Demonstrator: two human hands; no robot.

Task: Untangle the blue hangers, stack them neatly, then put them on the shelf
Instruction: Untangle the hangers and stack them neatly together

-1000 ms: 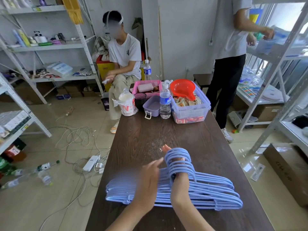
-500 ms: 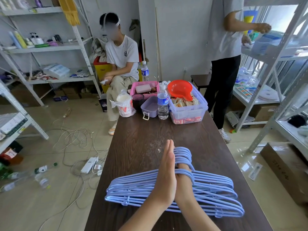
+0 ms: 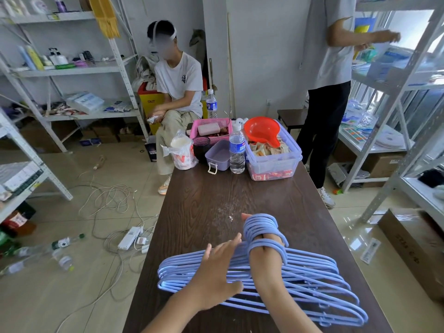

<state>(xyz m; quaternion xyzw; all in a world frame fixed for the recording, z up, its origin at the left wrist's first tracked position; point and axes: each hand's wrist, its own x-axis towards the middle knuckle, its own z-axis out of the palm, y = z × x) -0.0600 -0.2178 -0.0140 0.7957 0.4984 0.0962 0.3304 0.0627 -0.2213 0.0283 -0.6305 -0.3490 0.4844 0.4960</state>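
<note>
A stack of several blue hangers lies flat on the near end of the dark wooden table, their hooks bunched together and pointing away from me. My right hand is threaded through the bunched hooks, which ring it; one straight fingertip pokes out beyond them. My left hand hovers with spread, straight fingers over the left half of the stack, fingertips close to the hangers' necks. The rest of my right fingers are hidden under the hooks.
At the table's far end stand a clear tub with a red scoop, a water bottle, a lilac box, a pink basket and a bagged cup. Metal shelves stand on the right and left. One person sits behind, another stands at right. Cables litter the floor.
My left hand has swung from edge-on beside my right hand to flat with spread fingers over the stack's left half. My right hand stays inside the hooks.
</note>
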